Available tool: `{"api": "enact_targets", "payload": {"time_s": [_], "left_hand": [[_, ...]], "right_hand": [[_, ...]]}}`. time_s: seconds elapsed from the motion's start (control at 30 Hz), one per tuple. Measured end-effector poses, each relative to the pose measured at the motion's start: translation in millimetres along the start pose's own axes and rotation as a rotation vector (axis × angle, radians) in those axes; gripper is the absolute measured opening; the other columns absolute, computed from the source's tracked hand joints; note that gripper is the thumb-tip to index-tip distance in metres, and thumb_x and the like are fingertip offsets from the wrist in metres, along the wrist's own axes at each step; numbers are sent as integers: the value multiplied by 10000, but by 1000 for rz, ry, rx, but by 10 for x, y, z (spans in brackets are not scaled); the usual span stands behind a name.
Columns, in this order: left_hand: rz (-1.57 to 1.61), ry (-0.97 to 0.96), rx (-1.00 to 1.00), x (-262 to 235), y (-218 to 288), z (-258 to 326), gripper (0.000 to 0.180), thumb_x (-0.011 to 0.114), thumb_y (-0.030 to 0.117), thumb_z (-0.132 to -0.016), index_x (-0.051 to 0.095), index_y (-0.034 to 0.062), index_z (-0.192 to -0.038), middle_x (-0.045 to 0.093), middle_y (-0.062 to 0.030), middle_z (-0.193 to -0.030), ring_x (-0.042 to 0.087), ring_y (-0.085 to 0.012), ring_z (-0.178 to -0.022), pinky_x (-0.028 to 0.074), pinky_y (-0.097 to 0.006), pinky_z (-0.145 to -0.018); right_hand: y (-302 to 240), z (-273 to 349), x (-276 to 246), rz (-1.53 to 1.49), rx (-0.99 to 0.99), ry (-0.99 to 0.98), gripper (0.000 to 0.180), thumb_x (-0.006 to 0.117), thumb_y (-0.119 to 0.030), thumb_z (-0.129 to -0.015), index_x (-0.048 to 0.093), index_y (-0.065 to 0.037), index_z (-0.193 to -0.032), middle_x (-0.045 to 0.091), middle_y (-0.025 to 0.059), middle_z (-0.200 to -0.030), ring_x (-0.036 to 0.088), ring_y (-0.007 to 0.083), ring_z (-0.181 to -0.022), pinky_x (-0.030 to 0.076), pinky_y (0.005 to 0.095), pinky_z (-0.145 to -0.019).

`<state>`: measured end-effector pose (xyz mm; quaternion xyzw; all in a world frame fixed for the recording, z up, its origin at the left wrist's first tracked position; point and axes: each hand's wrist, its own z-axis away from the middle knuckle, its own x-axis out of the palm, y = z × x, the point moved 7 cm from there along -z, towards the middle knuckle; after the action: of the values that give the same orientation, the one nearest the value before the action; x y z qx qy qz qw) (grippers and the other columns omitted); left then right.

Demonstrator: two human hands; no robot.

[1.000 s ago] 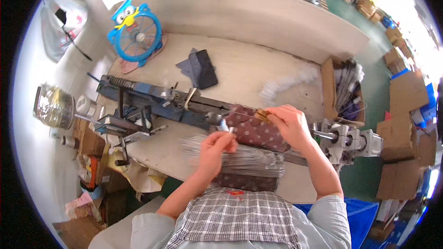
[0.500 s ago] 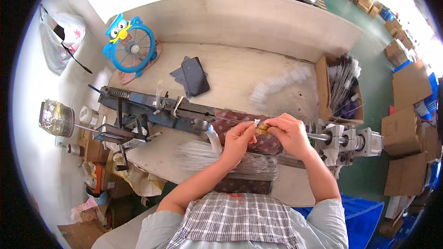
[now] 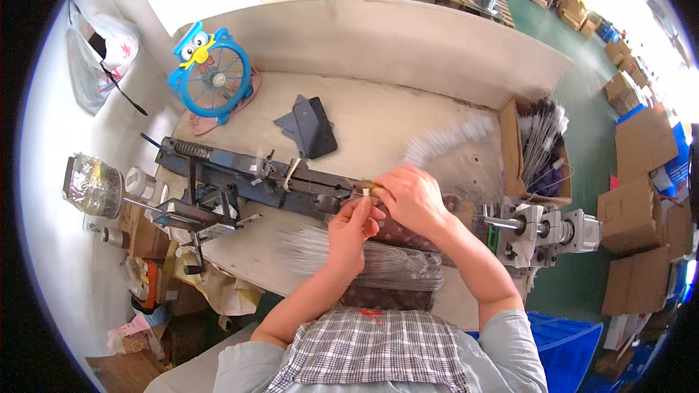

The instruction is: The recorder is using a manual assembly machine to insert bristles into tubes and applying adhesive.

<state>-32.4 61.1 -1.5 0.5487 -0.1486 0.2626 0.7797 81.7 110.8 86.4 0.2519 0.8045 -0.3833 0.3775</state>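
Close together over the machine's right end, both my hands are closed in pinches. My left hand (image 3: 351, 236) holds a small white piece (image 3: 366, 193) between thumb and finger. My right hand (image 3: 413, 200) grips a small yellowish-brown piece (image 3: 376, 185) right beside it; its exact kind is too small to make out. The dark metal bench machine (image 3: 251, 175) stretches leftward from my fingertips. Below my hands a bundle of thin grey wires (image 3: 400, 266) lies on a dark dotted cloth (image 3: 386, 297). My right hand hides part of the cloth behind it.
Clamped at the right edge is a metal shaft assembly (image 3: 546, 225). A cardboard box of wires (image 3: 513, 153) stands behind it, near a row of white pieces (image 3: 451, 138). Farther back lie a dark phone (image 3: 314, 127) and a blue fan (image 3: 213, 80). A low panel (image 3: 378, 36) borders the table.
Both hands have moved left, toward the machine, still pinching the small pieces. My right hand has come over closer to the left one. The white bottle near my left hand is no longer visible.
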Motion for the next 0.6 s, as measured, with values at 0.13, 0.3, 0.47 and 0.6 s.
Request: {"api": "enact_targets", "payload": {"time_s": [0.13, 0.3, 0.47, 0.6], "left_hand": [[5, -16, 0, -66, -15, -16, 204, 561, 233, -934, 628, 42, -915, 640, -44, -732, 510, -64, -554, 398, -197, -518], [-127, -70, 33, -61, 10, -4, 302, 495, 302, -965, 628, 34, -928, 644, -57, -751, 533, -78, -558, 412, -200, -521], [67, -97, -93, 30, 45, 6, 447, 396, 414, -980, 577, 12, -1055, 646, -82, -895, 613, -147, -794, 461, -285, -752], [198, -29, -55, 11, -49, -35, 428, 418, 405, -973, 538, 21, -1119, 633, -95, -1000, 608, -181, -902, 440, -330, -851]], "right_hand": [[-58, -10, -10, -132, 67, -98, 150, 607, -205, -797, 669, -76, -843, 630, 84, -790, 598, 285, -801, 486, 392, -712], [88, 38, 80, -343, 325, -214, 209, 596, -243, -811, 687, -61, -859, 647, 129, -798, 610, 312, -823, 486, 405, -710], [-22, 40, 26, -214, 172, -66, 202, 632, -182, -789, 671, -30, -916, 651, 111, -830, 614, 296, -783, 487, 363, -716], [-289, 98, -75, -42, 80, 87, 208, 672, -182, -746, 672, -47, -905, 642, 78, -856, 604, 271, -828, 476, 366, -737]]}}
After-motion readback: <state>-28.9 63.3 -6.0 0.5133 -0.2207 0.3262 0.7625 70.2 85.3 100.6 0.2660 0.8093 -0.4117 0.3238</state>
